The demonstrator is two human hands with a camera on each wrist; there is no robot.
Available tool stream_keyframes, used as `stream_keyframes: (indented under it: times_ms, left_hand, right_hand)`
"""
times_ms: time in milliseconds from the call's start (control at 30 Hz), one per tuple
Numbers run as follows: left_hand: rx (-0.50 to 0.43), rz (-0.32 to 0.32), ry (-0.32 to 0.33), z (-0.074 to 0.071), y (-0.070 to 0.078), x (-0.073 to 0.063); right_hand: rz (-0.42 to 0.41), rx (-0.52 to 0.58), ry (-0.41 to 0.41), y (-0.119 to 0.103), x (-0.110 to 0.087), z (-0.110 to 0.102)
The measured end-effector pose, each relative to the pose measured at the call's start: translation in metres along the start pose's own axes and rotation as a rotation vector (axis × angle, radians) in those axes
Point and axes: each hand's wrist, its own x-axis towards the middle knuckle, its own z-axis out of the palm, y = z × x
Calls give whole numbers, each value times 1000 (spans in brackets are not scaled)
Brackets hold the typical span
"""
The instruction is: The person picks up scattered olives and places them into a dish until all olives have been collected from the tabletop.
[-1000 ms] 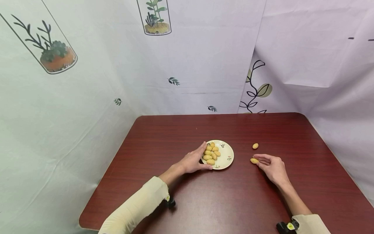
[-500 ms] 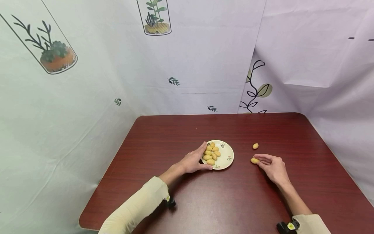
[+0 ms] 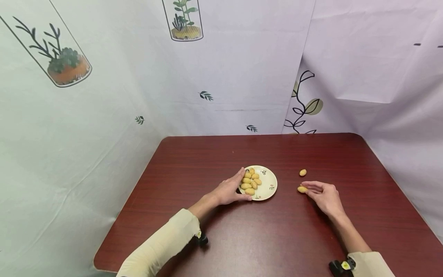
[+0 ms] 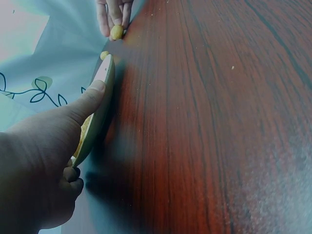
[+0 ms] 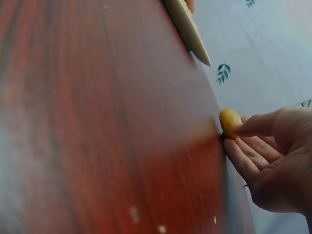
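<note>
My left hand (image 3: 230, 190) holds the left side of a round cream plate (image 3: 268, 181) with small printed designs. Its thumb (image 4: 92, 100) lies on the near rim, while the fingers reach along the far left edge. Several speckled yellow egg-shaped pieces (image 3: 250, 191) lie together in the plate's left half. To the right of the plate, my right hand (image 3: 324, 197) pinches one yellow egg-shaped piece (image 5: 229, 122) between thumb and fingertips, low over the table. A single loose yellow piece (image 3: 302, 172) lies just beyond that hand.
A dark red wood-grain table (image 3: 277, 238) with rounded corners bears everything. White printed cloth (image 3: 221, 69) hangs close behind its back edge and along both sides. Each wrist carries a black camera, the right one (image 3: 339, 267) near the bottom edge.
Almost nothing has moved. The right hand keeps its pinch on the yellow piece, shifted only very slightly, and the left hand stays on the plate.
</note>
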Motion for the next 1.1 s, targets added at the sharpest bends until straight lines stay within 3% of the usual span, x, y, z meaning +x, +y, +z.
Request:
stream_keyframes:
  times_ms: [300, 600, 1100]
  left_hand:
    - [2, 1, -5, -1, -1, 0]
    - [-1, -2, -7, -1, 0, 0]
    - [7, 3, 2, -1, 0, 1]
  right_hand:
    - [23, -9, -65, -4, 5, -4]
    - [-9, 30, -74, -16, 15, 4]
    - [-22, 66, -61, -45, 44, 43]
